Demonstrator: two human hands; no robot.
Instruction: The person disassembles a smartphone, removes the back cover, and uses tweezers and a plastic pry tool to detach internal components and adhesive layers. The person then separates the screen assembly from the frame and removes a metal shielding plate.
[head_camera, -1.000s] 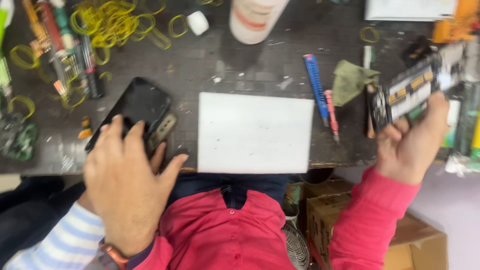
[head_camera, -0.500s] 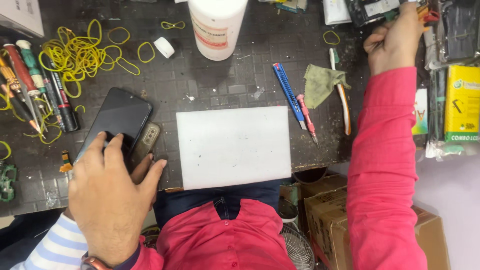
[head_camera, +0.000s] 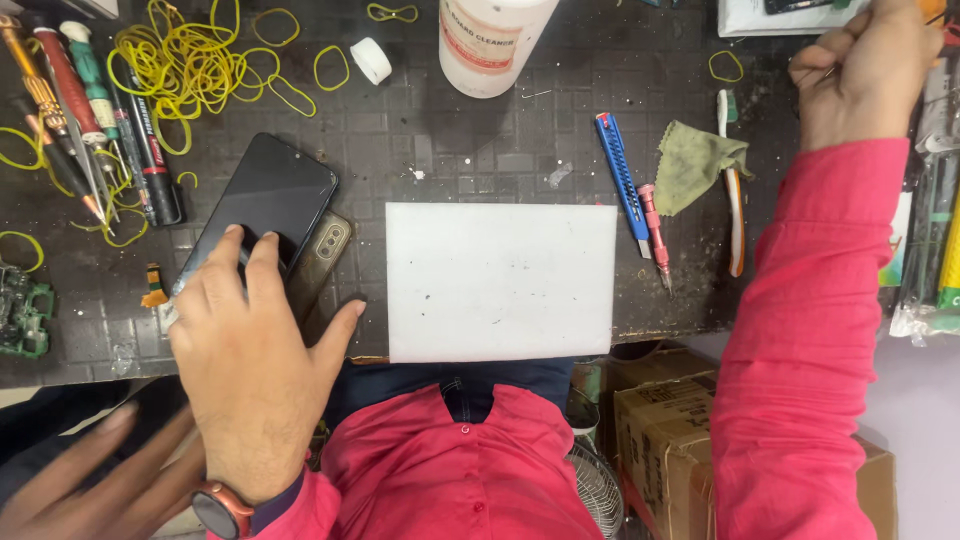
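Observation:
My left hand (head_camera: 250, 365) lies over the lower end of a black phone (head_camera: 275, 190) on the dark mat, fingers pressed on its screen and thumb spread to the right. A second phone (head_camera: 326, 247), back up with its camera showing, pokes out under the black one. My right hand (head_camera: 862, 75) is far off at the top right corner of the bench, curled into a fist; nothing clear shows inside it. Its red sleeve runs down the right side.
A white rectangular board (head_camera: 500, 280) lies at the bench's front edge. Behind it stand a white bottle (head_camera: 492, 40), a blue cutter (head_camera: 620, 180), a pink screwdriver (head_camera: 655, 232), a green cloth (head_camera: 698, 160). Yellow rubber bands (head_camera: 185, 60) and tools (head_camera: 95, 120) lie left. Another person's blurred hand (head_camera: 90, 485) is bottom left.
My right hand no longer holds the packaged item at the bench's right edge; it now sits as a fist farther back at the right. My left hand stayed on the black phone.

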